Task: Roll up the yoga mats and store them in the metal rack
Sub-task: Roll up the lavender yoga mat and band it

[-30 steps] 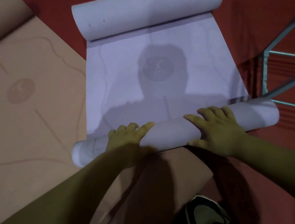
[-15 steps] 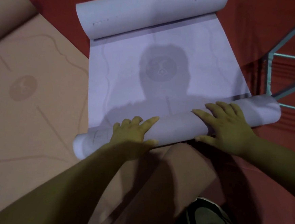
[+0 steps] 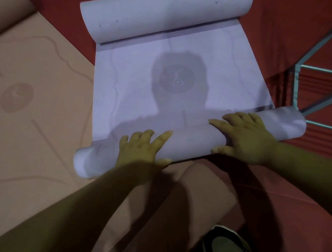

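Lilac yoga mat [image 3: 178, 89] lies on a red floor [image 3: 291, 16], running from 6 o'clock away toward 12 o'clock, seen from above by a head camera. Its nearer end is wound into a tube, the near roll [image 3: 192, 143], which lies crosswise just below the middle of the view. The left hand [image 3: 141, 149] rests on top of this roll toward 8 o'clock and the right hand [image 3: 245, 135] toward 4 o'clock. On both, the fingers [image 3: 216, 122] are spread and laid fairly flat over the crown of the roll with the thumbs against its near side; they press on it and are not wrapped round it.

At 12 o'clock the mat's far end curls up into a second, fatter far curl [image 3: 167, 8]. A tan mat [image 3: 31, 116] lies flat at 9 o'clock and passes under the forearms. The metal rack [image 3: 297, 87], a thin-barred frame, stands at 3 o'clock, near the roll's right end. A shoe [image 3: 226, 244] shows at 6 o'clock.

The step in hand appears to be rolling the lilac mat; a long flat stretch is left. Next, both palms probably need to push evenly away, so the roll stays tight and square, and the far curl will likely need flattening.
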Motion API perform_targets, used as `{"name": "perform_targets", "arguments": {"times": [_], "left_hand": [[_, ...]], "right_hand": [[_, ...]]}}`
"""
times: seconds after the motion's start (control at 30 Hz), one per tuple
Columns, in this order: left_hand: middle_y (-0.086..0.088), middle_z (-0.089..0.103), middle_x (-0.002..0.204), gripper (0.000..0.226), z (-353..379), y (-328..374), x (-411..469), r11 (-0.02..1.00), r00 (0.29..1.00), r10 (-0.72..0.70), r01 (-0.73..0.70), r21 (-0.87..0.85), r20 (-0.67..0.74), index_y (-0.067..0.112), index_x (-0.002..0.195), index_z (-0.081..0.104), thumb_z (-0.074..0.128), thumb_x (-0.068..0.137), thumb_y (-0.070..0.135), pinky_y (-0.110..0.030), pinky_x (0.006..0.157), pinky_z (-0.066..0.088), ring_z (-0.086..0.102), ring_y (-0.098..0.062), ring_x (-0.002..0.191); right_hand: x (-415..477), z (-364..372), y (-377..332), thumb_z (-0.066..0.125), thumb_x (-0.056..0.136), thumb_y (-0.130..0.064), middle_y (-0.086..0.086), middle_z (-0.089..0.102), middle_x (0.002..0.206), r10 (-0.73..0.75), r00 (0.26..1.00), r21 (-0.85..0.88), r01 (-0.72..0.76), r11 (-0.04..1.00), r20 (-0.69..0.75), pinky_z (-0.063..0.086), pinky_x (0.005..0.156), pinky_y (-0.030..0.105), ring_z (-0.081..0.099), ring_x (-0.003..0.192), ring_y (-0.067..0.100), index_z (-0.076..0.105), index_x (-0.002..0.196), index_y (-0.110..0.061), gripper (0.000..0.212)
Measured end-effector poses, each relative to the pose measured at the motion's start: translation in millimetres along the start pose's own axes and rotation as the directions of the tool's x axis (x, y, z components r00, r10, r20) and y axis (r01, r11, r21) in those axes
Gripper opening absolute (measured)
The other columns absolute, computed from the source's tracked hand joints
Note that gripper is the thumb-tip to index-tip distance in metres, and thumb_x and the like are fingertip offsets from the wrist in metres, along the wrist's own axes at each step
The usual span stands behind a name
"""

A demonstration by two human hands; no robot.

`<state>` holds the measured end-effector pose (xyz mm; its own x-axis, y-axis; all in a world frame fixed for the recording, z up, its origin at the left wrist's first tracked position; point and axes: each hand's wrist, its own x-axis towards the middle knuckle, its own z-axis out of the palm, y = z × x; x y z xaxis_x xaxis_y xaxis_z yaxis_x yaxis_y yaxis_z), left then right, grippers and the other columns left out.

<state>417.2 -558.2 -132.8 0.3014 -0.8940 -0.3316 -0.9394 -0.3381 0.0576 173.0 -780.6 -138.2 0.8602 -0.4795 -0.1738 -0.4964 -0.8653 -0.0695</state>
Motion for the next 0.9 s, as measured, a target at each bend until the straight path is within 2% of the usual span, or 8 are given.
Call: {"name": "perform_targets", "arguments": {"times": [0.13,0.27,0.37,0.47,0.63,0.73,0.8,0.9], "left_hand": [[0.003,0.037,0.151,0.089,-16,-11,15,0.995,0.992,0.024,-0.012,-0.099,0.123,0.056,0.153,0.000,0.019,0.070,0.084,-0.048,0.106,0.029,0.038,-0.025,0.132],[0.000,0.037,0.151,0.089,-23,-13,21,0.995,0.988,0.029,-0.014,-0.100,0.151,0.057,0.153,-0.001,0.020,0.071,0.084,-0.051,0.109,0.029,0.038,-0.026,0.132],[-0.007,0.034,0.155,0.080,-8,-9,11,0.999,0.999,0.018,-0.016,-0.038,0.044,0.054,0.154,-0.001,0.032,0.086,0.078,-0.063,0.114,0.023,0.035,-0.031,0.138],[-0.013,0.045,0.149,0.082,7,-4,3,0.996,0.992,0.066,-0.060,0.062,-0.107,0.048,0.157,0.009,0.044,0.087,0.074,-0.068,0.106,0.031,0.046,-0.036,0.131],[0.000,0.031,0.156,0.082,-9,-10,16,0.999,0.999,0.010,-0.008,-0.038,0.036,0.056,0.152,-0.005,0.024,0.080,0.081,-0.055,0.111,0.025,0.032,-0.026,0.138],[0.003,0.034,0.152,0.082,-19,-18,26,0.994,0.994,0.028,-0.016,-0.104,0.110,0.059,0.151,-0.004,0.031,0.080,0.080,-0.051,0.106,0.028,0.035,-0.025,0.133],[0.003,0.035,0.151,0.083,-25,-22,32,0.992,0.988,0.043,-0.025,-0.120,0.151,0.059,0.151,-0.004,0.032,0.079,0.080,-0.050,0.103,0.030,0.037,-0.025,0.132],[0.002,0.032,0.154,0.083,-31,-17,32,0.993,0.987,0.020,-0.001,-0.119,0.159,0.059,0.151,-0.005,0.040,0.083,0.078,-0.056,0.109,0.027,0.034,-0.027,0.136]], "right_hand": [[-6,4,0,0.038,0.090,-0.076,0.015,0.052,0.142,-0.064,0.995,-0.024,0.062,0.998,-0.081,0.033,0.103,0.056,0.046,0.129,0.040,0.043,0.152,-0.034,0.076],[3,0,5,0.037,0.088,-0.077,0.014,0.055,0.139,-0.062,0.997,0.001,0.063,0.998,-0.052,0.034,0.102,0.054,0.050,0.125,0.039,0.045,0.150,-0.036,0.075],[8,0,6,0.035,0.085,-0.081,0.010,0.055,0.139,-0.041,0.999,0.021,0.041,0.999,0.006,0.033,0.104,0.053,0.049,0.126,0.037,0.042,0.150,-0.041,0.077],[11,0,8,0.035,0.083,-0.082,0.010,0.055,0.139,-0.045,0.999,0.018,0.044,0.999,0.013,0.033,0.104,0.053,0.050,0.126,0.037,0.041,0.149,-0.042,0.077],[15,-2,9,0.038,0.081,-0.084,0.015,0.049,0.146,-0.058,0.998,0.002,0.058,0.998,-0.011,0.034,0.104,0.058,0.046,0.130,0.043,0.039,0.151,-0.042,0.082],[15,-2,6,0.039,0.078,-0.086,0.017,0.044,0.150,-0.051,0.998,-0.037,0.050,0.998,-0.025,0.034,0.104,0.062,0.042,0.131,0.048,0.040,0.152,-0.040,0.088],[18,-3,7,0.037,0.080,-0.086,0.015,0.051,0.144,-0.064,0.998,-0.066,0.062,0.996,-0.024,0.035,0.100,0.058,0.048,0.124,0.045,0.041,0.152,-0.039,0.086],[25,-5,11,0.036,0.080,-0.086,0.010,0.056,0.135,-0.067,0.998,-0.088,0.066,0.994,-0.001,0.036,0.095,0.052,0.053,0.115,0.039,0.043,0.150,-0.039,0.084]]}}
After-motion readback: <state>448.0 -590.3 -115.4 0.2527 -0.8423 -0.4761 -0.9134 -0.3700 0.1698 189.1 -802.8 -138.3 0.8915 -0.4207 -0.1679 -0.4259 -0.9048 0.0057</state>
